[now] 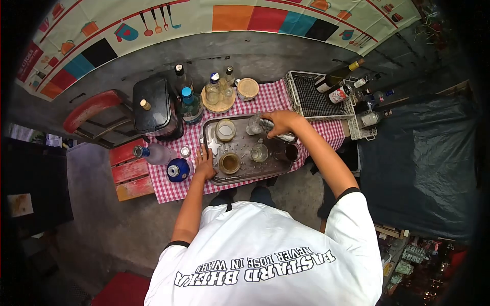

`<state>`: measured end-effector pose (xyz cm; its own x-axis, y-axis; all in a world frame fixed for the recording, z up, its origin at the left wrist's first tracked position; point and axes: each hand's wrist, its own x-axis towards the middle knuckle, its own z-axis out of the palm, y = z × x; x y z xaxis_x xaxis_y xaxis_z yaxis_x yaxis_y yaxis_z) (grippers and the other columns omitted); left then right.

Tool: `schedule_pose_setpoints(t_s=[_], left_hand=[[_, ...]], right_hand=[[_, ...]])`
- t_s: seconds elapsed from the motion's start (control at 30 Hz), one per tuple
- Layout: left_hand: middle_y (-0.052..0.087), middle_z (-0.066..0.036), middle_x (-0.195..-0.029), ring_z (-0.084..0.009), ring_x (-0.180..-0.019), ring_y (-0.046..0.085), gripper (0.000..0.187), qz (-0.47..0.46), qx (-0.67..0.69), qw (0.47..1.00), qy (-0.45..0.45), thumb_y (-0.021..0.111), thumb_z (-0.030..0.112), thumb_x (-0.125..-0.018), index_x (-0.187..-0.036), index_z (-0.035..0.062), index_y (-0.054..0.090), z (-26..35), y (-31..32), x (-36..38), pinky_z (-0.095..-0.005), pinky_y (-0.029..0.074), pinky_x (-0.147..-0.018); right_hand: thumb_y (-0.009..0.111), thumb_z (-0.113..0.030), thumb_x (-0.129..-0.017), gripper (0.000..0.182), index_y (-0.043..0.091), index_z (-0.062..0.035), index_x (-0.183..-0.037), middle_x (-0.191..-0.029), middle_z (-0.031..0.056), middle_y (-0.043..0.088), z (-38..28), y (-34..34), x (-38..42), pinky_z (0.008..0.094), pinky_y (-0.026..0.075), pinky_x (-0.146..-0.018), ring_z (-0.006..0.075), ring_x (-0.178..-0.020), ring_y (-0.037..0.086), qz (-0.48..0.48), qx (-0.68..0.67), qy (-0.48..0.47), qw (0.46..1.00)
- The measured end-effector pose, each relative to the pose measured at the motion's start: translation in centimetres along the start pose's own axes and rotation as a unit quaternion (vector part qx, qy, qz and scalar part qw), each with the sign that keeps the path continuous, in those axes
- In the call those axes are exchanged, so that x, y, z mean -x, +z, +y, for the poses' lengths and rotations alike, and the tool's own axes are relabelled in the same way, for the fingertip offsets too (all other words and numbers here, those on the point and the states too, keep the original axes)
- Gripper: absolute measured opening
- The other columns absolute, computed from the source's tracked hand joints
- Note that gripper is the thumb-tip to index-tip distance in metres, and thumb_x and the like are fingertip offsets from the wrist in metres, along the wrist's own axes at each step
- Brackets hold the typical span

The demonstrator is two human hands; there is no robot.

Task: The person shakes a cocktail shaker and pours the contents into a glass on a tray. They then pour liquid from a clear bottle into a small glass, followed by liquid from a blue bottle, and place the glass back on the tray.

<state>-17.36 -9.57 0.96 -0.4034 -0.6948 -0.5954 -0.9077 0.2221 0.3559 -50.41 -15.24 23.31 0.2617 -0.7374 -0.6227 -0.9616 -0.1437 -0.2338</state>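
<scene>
My right hand [280,124] is wrapped round a tilted glass vessel [288,137] above the upper right part of a metal tray [245,178]. Its mouth end is beside a clear glass [253,124] on the tray. My left hand [204,164] rests at the tray's left edge, fingers spread, holding nothing. Also on the wet tray are a clear glass mug [259,152], a round glass [225,130], a glass with brownish contents [229,163] and a dark-looking glass [291,152] at the right.
A checkered cloth [168,192] lies under the tray. Bottles [191,108] and a lidded cup [247,88] stand behind it. At the left are a blue bottle [178,170] and a black bin [152,108]. A wire basket [310,97] with bottles is at the back right.
</scene>
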Motion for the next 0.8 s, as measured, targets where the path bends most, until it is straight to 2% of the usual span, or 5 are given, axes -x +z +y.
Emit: schedule_pose_setpoints(t_s=[0.07, 0.23, 0.3, 0.5, 0.8], left_hand=[[-0.020, -0.021, -0.161, -0.0458, -0.149, -0.006, 0.116, -0.002, 0.006, 1.000, 0.003, 0.082, 0.032, -0.074, -0.158, 0.0079, 0.006, -0.1, 0.0, 0.0, -0.0546, 0.016, -0.119], [-0.020, -0.020, -0.161, -0.0456, -0.149, -0.007, 0.113, -0.009, 0.015, 1.000, -0.003, 0.081, 0.037, -0.077, -0.158, 0.0083, 0.007, 0.1, -0.2, 0.1, -0.0546, 0.014, -0.119], [-0.020, -0.020, -0.161, -0.0457, -0.149, -0.007, 0.108, -0.009, 0.019, 1.000, 0.002, 0.077, 0.040, -0.081, -0.157, 0.0083, 0.008, 0.0, -0.2, 0.2, -0.0552, 0.013, -0.119], [-0.020, -0.018, -0.162, -0.0456, -0.149, -0.006, 0.096, 0.008, 0.039, 0.999, 0.014, 0.067, 0.041, -0.089, -0.157, 0.0083, 0.009, -0.6, 0.6, -0.3, -0.0561, 0.013, -0.118], [-0.018, -0.018, -0.162, -0.0463, -0.149, -0.005, 0.093, 0.011, 0.043, 0.999, 0.017, 0.067, 0.041, -0.089, -0.157, 0.0081, 0.012, -0.6, 0.4, -0.3, -0.0570, 0.014, -0.118]], right_hand=[[0.081, -0.037, -0.068, 0.090, 0.043, -0.0103, -0.146, -0.121, 0.0196, 0.066, -0.2, 0.6, -1.2, 0.0403, 0.050, -0.095, 0.0339, -0.109, 0.064, -0.011, 0.006, 0.016, 1.000], [0.081, -0.041, -0.068, 0.091, 0.044, -0.0103, -0.146, -0.125, 0.0191, 0.064, 0.0, 1.5, -4.0, 0.0403, 0.050, -0.096, 0.0337, -0.113, 0.063, -0.038, 0.003, 0.016, 0.999], [0.082, -0.044, -0.065, 0.093, 0.046, -0.0137, -0.146, -0.132, 0.0166, 0.061, -0.3, 1.5, -4.8, 0.0407, 0.050, -0.098, 0.0335, -0.117, 0.061, -0.073, 0.027, 0.058, 0.995], [0.082, -0.045, -0.064, 0.094, 0.047, -0.0106, -0.145, -0.132, 0.0165, 0.061, -0.8, 1.2, -5.6, 0.0408, 0.050, -0.098, 0.0330, -0.117, 0.061, -0.085, 0.056, 0.052, 0.993], [0.082, -0.043, -0.064, 0.090, 0.051, -0.0127, -0.143, -0.130, 0.0144, 0.063, -1.8, -0.1, -4.8, 0.0405, 0.051, -0.096, 0.0321, -0.116, 0.062, -0.105, 0.066, 0.059, 0.991]])
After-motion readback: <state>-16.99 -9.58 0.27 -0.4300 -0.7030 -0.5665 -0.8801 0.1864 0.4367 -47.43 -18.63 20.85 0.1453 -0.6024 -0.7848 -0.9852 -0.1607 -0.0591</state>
